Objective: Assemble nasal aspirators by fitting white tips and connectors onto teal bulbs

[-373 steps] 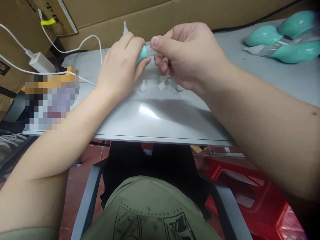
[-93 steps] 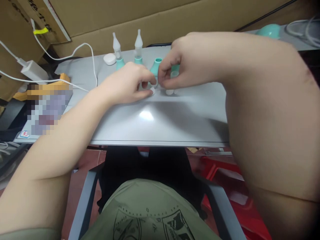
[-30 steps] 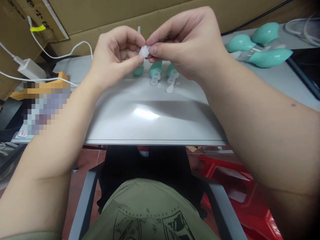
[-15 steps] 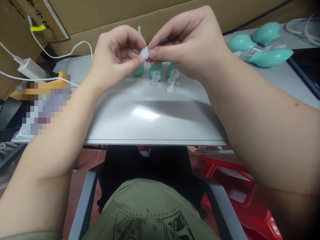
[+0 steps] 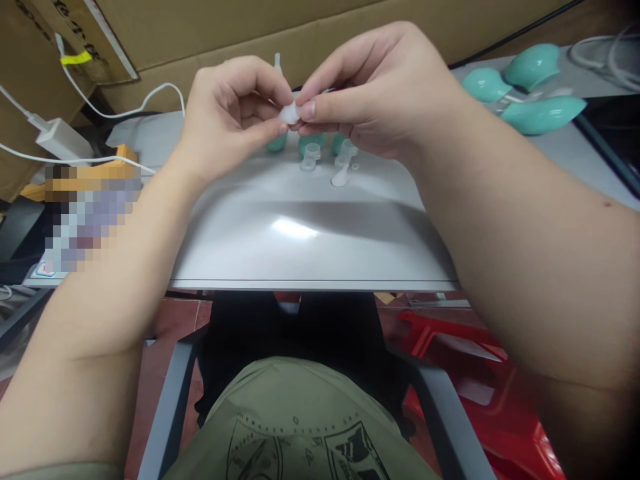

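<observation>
A small, translucent white cone-shaped piece [image 5: 289, 113] is pinched between the fingertips of my left hand [image 5: 237, 107] and my right hand [image 5: 357, 93], above the far part of the table. Both hands are closed on it, one from each side. Beneath and behind them are several teal bulb-shaped parts [image 5: 311, 144], partly hidden by my fingers. Nearer to me on the tabletop lie a clear plastic fitting [image 5: 311, 157] and a second clear fitting [image 5: 345, 155] with a white spoon-shaped piece [image 5: 341, 177] at its lower end. A tiny ring [image 5: 355, 167] lies beside that one.
Glossy teal shells [image 5: 543, 115] lie at the far right, near a dark flat object [image 5: 613, 143]. At the left are a white charger [image 5: 64, 141] with cables and a yellow-orange object [image 5: 125, 157]. Cardboard [image 5: 200, 40] stands behind the white table [image 5: 240, 247]. A red plastic stool [image 5: 425, 327] is below right.
Both hands have dipped slightly, with the white piece still pinched between them. The right wrist has shifted a little to the right. Things on the table have stayed in place.
</observation>
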